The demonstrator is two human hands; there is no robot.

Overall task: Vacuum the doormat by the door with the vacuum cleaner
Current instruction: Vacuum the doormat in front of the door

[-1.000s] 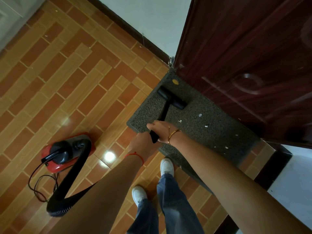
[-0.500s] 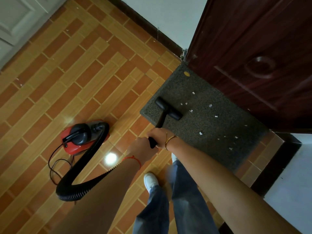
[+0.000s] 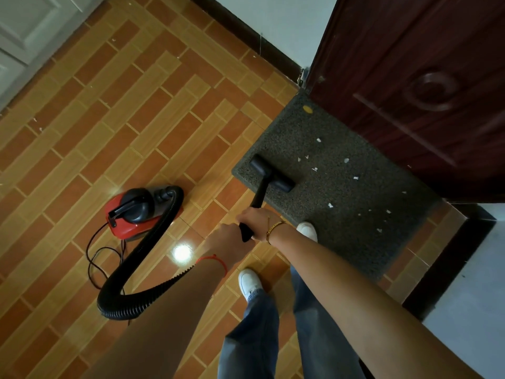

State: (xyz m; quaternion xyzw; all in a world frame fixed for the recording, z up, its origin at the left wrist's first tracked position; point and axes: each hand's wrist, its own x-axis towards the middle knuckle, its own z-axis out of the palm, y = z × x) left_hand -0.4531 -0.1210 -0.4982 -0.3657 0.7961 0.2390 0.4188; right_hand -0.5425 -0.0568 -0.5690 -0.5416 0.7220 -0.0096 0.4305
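Gripping wand (image 3: 259, 196), both hands' fingers (image 3: 250, 216) wrapped round.

Red wrist string (image 3: 212, 261), gold bracelet (image 3: 274, 228), blue jeans (image 3: 254, 335), white shoes (image 3: 247, 280).

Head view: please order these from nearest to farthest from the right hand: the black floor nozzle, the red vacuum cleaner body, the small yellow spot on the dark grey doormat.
From the right hand:
1. Black floor nozzle, just ahead on the doormat's near-left corner.
2. Red vacuum cleaner body, to the left on the tiled floor.
3. Small yellow spot, at the doormat's far corner by the door.
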